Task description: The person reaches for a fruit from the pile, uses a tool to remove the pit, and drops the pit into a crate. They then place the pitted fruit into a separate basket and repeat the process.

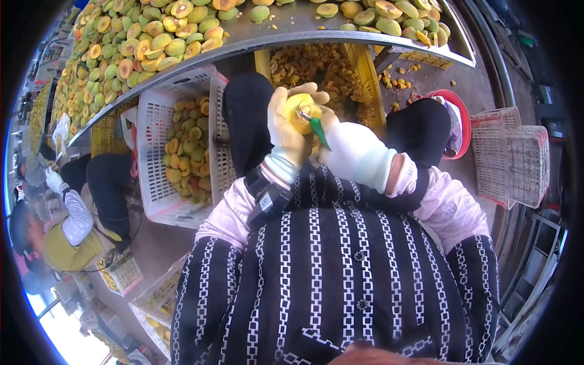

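At the upper middle, my left hand [287, 125], in a cream glove with a pale cuff, is wrapped round a yellow fruit half [302, 109]. From the right, my right hand [353, 149], in a white glove, grips a green-handled tool [319, 132]. The tool's metal end touches the cut face of the fruit; its exact shape is partly hidden. Beneath the hands, a yellow crate [372, 91] holds brownish-yellow fruit pieces [316, 64].
A metal-edged table [267, 41] bears many halved fruits [161, 41]. To the left stands a white crate [152, 176] of fruit; beyond it a co-worker [79, 225] sits. At right are a red basin [465, 125] and stacked pale crates [508, 155].
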Demonstrator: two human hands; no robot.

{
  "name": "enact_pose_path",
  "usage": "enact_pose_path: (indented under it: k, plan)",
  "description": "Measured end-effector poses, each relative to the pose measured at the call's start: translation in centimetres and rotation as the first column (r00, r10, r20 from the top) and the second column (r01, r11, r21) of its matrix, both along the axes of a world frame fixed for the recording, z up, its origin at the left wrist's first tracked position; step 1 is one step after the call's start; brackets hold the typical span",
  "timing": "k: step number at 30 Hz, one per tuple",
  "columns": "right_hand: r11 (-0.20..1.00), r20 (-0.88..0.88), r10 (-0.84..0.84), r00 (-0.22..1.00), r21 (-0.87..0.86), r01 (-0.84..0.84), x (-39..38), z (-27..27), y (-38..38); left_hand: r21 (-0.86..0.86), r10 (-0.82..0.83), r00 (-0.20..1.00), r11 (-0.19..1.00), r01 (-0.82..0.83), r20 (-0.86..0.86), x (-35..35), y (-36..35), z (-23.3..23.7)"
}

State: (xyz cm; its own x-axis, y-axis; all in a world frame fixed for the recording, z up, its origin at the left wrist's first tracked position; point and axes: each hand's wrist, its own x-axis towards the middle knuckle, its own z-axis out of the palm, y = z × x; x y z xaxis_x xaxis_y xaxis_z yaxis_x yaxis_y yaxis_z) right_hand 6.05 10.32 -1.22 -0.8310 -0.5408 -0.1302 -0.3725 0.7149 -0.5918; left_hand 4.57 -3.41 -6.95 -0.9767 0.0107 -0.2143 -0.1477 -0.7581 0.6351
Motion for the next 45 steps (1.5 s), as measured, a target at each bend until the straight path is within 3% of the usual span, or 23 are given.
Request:
enact_pose_path:
  k: [2,4,6,7,9,10,13,15,17,18,20,21,22,24,26,29,30,31,36,38,40,42,45]
  plan:
    - [1.0,0.033,0.023,0.999,0.007,-0.023,-0.2,0.0,0.1,0.117,-0.041,0.992,0.993,0.027,0.117,0.1,0.0,0.3]
    - [0.999,0.074,0.045,0.996,0.019,-0.046,-0.3,0.1,0.1,0.083,-0.072,0.991,0.995,0.063,0.112,-0.1,-0.5,-0.7]
    - [1.0,0.29,0.014,0.957,-0.023,-0.008,-0.7,0.7,-0.5,-0.213,-0.019,0.997,0.977,0.002,-0.079,-0.2,-0.9,-1.4]
    - [1.0,0.295,0.016,0.955,-0.023,-0.01,-1.0,1.4,-0.7,-0.199,-0.021,0.997,0.98,0.007,-0.073,0.0,-1.0,-1.0]
    - [0.997,0.633,-0.062,0.772,0.011,0.071,-1.7,2.7,-0.9,-0.251,-0.043,0.997,0.968,0.026,-0.065,0.0,-1.3,-0.3]
    - [0.998,0.635,-0.06,0.771,0.012,0.068,-1.8,2.6,-0.8,-0.301,-0.066,0.996,0.953,0.045,-0.06,-0.1,-1.5,-0.1]
    - [0.927,0.706,0.075,0.704,-0.31,0.212,-2.0,1.6,-0.1,-0.269,-0.141,0.982,0.958,0.104,-0.123,-1.0,-1.7,-0.3]
    - [0.925,0.735,0.058,0.675,-0.295,0.241,-2.3,1.3,0.6,-0.173,-0.163,0.98,0.975,0.142,-0.115,-1.1,-1.8,0.0]
    - [0.908,0.812,0.061,0.581,-0.287,0.306,-2.5,1.6,0.6,-0.257,-0.086,0.982,0.966,0.04,-0.167,-0.3,-1.2,0.7]
    - [0.907,0.813,0.061,0.579,-0.287,0.307,-2.4,1.8,0.5,-0.335,-0.019,0.975,0.94,-0.058,-0.222,0.1,-0.9,0.8]
    - [0.966,0.666,0.008,0.746,-0.198,0.167,-2.0,2.0,0.0,-0.344,-0.01,0.985,0.938,-0.051,-0.174,0.3,-0.8,0.4]
    - [0.984,0.482,-0.051,0.875,-0.123,0.126,-1.5,1.6,-0.4,-0.214,0.007,0.993,0.976,-0.032,-0.116,0.2,-0.6,0.2]
    - [0.985,0.482,-0.049,0.875,-0.122,0.123,-1.2,1.1,-0.7,-0.079,0.017,0.998,0.997,-0.021,-0.06,0.1,-0.5,0.1]
    - [0.999,0.177,-0.044,0.983,-0.009,0.046,-0.8,0.4,-1.1,-0.024,0.023,0.998,0.999,-0.024,-0.055,0.1,-0.4,-0.1]
    - [1.0,0.153,-0.025,0.988,0.008,0.024,-0.8,0.6,-1.2,-0.174,0.116,0.987,0.976,-0.134,-0.109,0.3,-0.3,-0.2]
    - [0.988,0.156,0.03,0.987,-0.157,-0.005,-1.3,0.2,-0.6,-0.324,0.089,0.97,0.932,-0.162,-0.227,0.7,-0.7,-0.2]
    - [0.967,0.548,0.043,0.836,-0.232,0.102,-1.7,1.8,-0.3,-0.422,0.046,0.953,0.889,-0.176,-0.301,0.8,-0.9,-0.2]
    - [0.939,0.838,0.095,0.537,-0.254,0.23,-2.0,2.8,-0.1,-0.443,0.005,0.941,0.881,-0.164,-0.339,0.9,-1.2,-0.2]
    - [0.839,0.906,0.208,0.368,-0.359,0.409,-2.0,2.3,-0.3,-0.303,0.075,0.957,0.939,-0.162,-0.279,0.6,-0.3,-0.1]
    - [0.854,0.868,0.106,0.485,-0.329,0.403,-1.6,2.0,-0.9,0.03,0.147,0.986,0.989,-0.145,-0.074,0.2,0.1,-0.2]
    - [0.855,0.877,0.115,0.466,-0.326,0.404,-1.9,1.9,-0.7,0.029,0.143,0.988,0.989,-0.142,-0.054,0.0,0.0,-0.5]
    - [0.814,0.906,0.202,0.371,-0.366,0.451,-1.8,1.7,-0.4,-0.098,0.126,0.985,0.986,-0.138,-0.121,0.2,-0.2,-0.3]
    - [0.773,0.892,0.255,0.374,-0.421,0.475,-1.4,1.0,-0.6,-0.222,0.148,0.964,0.955,-0.196,-0.219,0.2,-0.2,0.2]
